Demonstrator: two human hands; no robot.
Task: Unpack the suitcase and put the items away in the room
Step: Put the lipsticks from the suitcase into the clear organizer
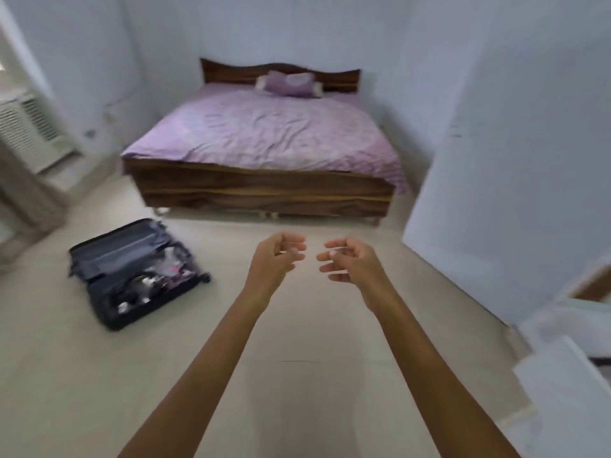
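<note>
A dark suitcase (pixel 132 272) lies open on the pale floor at the left, with its lid flat behind it. Blurred items, some black, white and pink, fill its near half. My left hand (pixel 276 257) and my right hand (pixel 347 259) are stretched out in front of me above the floor, well to the right of the suitcase. Their fingers hang loosely curled toward each other. Neither hand holds anything.
A wooden bed (pixel 264 190) with a purple cover and a purple pillow (pixel 291 83) stands against the far wall. A white vented unit (pixel 29 130) sits at the left. A white panel (pixel 515 160) and white furniture (pixel 562 385) stand at the right.
</note>
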